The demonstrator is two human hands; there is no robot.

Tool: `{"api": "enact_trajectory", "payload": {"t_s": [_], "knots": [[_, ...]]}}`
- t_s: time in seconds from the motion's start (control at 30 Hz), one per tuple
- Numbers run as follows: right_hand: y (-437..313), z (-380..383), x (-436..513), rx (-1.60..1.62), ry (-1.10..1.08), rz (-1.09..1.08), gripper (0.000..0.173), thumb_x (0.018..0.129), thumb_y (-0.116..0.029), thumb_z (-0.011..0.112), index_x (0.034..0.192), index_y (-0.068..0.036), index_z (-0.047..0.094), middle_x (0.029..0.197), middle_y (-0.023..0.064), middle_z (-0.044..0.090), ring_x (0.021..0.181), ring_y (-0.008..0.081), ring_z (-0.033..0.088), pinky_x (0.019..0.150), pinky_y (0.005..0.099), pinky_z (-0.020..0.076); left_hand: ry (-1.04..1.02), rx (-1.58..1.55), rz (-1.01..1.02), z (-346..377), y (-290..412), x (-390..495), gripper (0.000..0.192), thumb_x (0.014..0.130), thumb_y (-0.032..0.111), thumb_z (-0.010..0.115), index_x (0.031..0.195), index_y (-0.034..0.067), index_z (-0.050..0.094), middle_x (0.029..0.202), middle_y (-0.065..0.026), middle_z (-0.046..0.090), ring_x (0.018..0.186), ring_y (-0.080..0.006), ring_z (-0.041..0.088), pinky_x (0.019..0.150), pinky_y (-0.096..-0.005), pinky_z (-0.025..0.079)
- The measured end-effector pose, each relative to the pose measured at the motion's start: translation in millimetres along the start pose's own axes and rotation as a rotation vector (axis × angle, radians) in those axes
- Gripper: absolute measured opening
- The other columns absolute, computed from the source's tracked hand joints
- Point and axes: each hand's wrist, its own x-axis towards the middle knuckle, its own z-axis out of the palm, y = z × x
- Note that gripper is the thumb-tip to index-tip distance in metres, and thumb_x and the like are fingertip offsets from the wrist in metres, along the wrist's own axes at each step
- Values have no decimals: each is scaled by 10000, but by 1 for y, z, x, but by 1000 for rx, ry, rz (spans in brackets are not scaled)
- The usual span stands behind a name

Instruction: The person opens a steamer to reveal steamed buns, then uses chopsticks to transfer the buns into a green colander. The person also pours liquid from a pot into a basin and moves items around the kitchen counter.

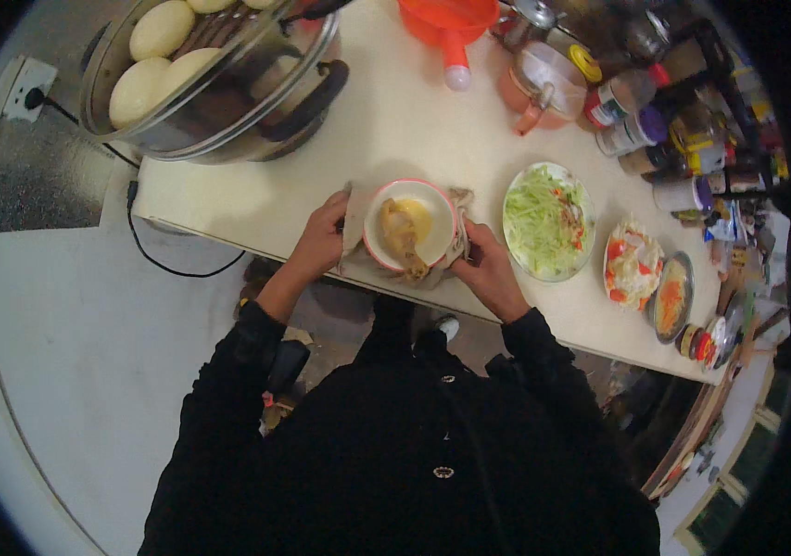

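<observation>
A white bowl with a red rim (442, 201) stands near the counter's front edge, on or wrapped by a beige cloth (355, 240). Inside it lie a cooked chicken drumstick (399, 229) and some yellowish liquid; the bone end rests over the rim nearest me. My left hand (324, 233) grips the cloth at the bowl's left side. At the right side my right hand (485, 267) holds the bunched cloth against the bowl. Right of that hand is a plate of shredded green vegetable (541, 222) with red bits.
A steamer pot (228, 132) with pale buns stands at the back left. Behind are a red plastic ladle (456, 48) and a pinkish lidded pot (541, 87). Several jars (624, 132) line the right side, with a plate of white and orange food (631, 267) and a metal dish (672, 299) nearer.
</observation>
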Motion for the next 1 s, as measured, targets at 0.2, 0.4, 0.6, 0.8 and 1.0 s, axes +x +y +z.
{"api": "enact_trajectory", "payload": {"t_s": [0.2,0.4,0.6,0.8,1.0], "knots": [[-14,-12,-80,-147,-31,-99,644,717,-9,660,1328,-56,460,973,118,478,877,244,499,760,301,439,-55,159,-30,29,40,-63,472,764,130,705,1201,17,566,1209,-117,550,1102,-231,547,911,-294,436],[0,-64,-226,-55,81,-178,587,744,-40,639,1308,-67,479,1004,152,487,963,286,463,851,345,408,-147,172,30,144,68,-132,402,786,155,702,1144,16,585,1120,-93,581,998,-185,565,839,-279,446],[4,-158,-435,-158,399,-171,497,739,-42,640,1224,-53,537,942,139,506,893,274,466,812,344,410,-399,85,102,331,114,-192,345,777,167,736,1074,39,618,947,-8,607,840,-79,554,753,-257,454],[31,-233,-607,-134,717,-20,481,761,-34,646,1231,-42,545,977,90,499,919,201,484,803,296,416,-717,153,237,514,150,-226,387,728,164,762,1064,31,624,893,-31,605,831,-97,555,754,-261,446],[101,-313,-748,-3,1103,-11,461,766,-35,654,1218,-42,565,1001,75,521,916,181,494,807,282,421,-1124,131,511,731,159,-233,377,738,157,741,1079,39,634,863,-71,580,808,-158,556,735,-293,450]]}}
